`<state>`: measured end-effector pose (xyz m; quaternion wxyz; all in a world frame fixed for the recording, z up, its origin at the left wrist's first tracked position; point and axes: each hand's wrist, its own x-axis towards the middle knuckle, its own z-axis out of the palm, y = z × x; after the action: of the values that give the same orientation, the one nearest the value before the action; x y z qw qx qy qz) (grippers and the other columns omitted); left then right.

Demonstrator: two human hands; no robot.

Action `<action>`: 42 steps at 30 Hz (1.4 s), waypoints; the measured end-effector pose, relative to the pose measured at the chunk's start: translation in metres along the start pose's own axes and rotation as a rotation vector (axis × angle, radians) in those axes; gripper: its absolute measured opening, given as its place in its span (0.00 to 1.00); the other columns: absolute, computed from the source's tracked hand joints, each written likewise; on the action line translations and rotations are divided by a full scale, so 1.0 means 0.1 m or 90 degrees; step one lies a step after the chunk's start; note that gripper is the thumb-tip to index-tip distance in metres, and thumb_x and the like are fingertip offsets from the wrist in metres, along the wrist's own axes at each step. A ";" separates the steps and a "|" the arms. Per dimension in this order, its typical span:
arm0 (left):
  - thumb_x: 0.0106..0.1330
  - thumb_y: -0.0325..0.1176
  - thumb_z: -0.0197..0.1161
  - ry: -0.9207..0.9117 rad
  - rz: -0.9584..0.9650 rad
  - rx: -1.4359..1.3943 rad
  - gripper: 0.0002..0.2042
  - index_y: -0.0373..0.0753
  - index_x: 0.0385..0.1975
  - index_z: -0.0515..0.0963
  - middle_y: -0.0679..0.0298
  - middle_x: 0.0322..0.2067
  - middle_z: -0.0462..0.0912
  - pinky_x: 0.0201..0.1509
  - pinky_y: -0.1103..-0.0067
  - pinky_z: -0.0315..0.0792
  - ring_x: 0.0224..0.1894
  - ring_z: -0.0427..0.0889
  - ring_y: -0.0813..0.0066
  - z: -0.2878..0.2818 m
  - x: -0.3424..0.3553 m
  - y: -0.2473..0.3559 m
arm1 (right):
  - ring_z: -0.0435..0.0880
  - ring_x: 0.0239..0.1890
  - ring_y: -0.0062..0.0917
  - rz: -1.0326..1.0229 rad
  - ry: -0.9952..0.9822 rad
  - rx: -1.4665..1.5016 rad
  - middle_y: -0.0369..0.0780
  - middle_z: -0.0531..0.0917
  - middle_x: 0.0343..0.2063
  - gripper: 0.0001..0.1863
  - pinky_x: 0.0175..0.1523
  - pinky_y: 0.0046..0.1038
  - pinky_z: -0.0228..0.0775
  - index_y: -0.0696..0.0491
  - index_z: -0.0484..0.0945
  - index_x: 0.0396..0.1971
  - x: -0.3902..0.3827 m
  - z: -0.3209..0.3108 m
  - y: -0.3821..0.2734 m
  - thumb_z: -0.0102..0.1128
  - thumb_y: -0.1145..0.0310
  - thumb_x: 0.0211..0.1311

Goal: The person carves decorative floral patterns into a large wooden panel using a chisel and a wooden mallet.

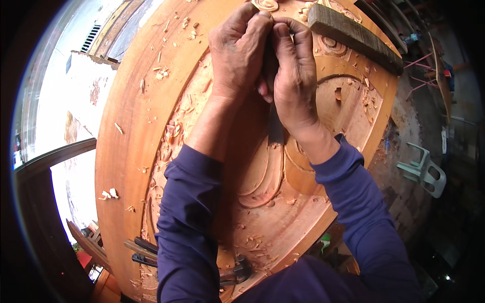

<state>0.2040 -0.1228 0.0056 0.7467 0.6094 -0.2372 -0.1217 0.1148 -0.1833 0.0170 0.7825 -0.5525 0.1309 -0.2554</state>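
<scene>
Near the top of the head view, both my hands are closed around a dark, narrow carving chisel [275,126], over a large carved wooden panel [121,166]. The chisel's straight dark end sticks out below my right hand, above a curved carved band. My left hand [237,55] has its thumb and fingers pinched together near a round carved scroll [265,5]. My right hand [295,70] wraps the tool from the other side, fingertips against the left hand. Fingers hide most of the tool and its far tip. Loose wood shavings [174,131] lie in the carved hollows.
A thick, weathered wooden block [356,39] lies across the panel's upper right. Beside my left sleeve are black tool ends [144,250]; a hammer head [242,267] rests at the near edge. A pale green plastic stool [424,169] stands on the floor to the right.
</scene>
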 end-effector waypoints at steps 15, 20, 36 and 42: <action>0.80 0.35 0.62 -0.089 0.056 -0.059 0.11 0.39 0.33 0.78 0.78 0.26 0.74 0.30 0.87 0.63 0.29 0.68 0.92 -0.21 -0.04 -0.12 | 0.68 0.13 0.11 -0.008 0.015 0.014 0.31 0.77 0.27 0.13 0.16 0.16 0.58 0.46 0.70 0.53 -0.26 0.05 -0.01 0.49 0.54 0.85; 0.80 0.37 0.61 -0.023 0.003 -0.052 0.12 0.39 0.32 0.77 0.78 0.24 0.73 0.28 0.85 0.61 0.27 0.67 0.90 -0.05 -0.13 -0.09 | 0.67 0.12 0.12 0.037 0.065 -0.026 0.31 0.75 0.22 0.13 0.14 0.15 0.57 0.47 0.69 0.50 -0.23 0.08 -0.08 0.48 0.52 0.85; 0.76 0.30 0.62 -0.067 -0.023 -0.073 0.14 0.41 0.24 0.73 0.78 0.20 0.70 0.28 0.83 0.62 0.26 0.65 0.91 0.02 -0.13 0.09 | 0.68 0.11 0.17 -0.050 0.048 -0.032 0.35 0.74 0.21 0.16 0.14 0.19 0.57 0.46 0.70 0.49 -0.24 0.05 -0.05 0.41 0.49 0.87; 0.75 0.30 0.62 -0.216 0.046 -0.054 0.16 0.43 0.21 0.71 0.79 0.19 0.67 0.28 0.82 0.61 0.26 0.64 0.91 -0.19 -0.11 -0.21 | 0.64 0.09 0.15 -0.009 0.031 0.041 0.33 0.70 0.18 0.11 0.14 0.18 0.54 0.49 0.66 0.50 -0.53 0.12 -0.04 0.42 0.57 0.88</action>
<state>0.2071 -0.1061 -0.0200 0.7246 0.5393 -0.3766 -0.2058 0.0750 -0.1460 0.0207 0.7946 -0.5216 0.1377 -0.2784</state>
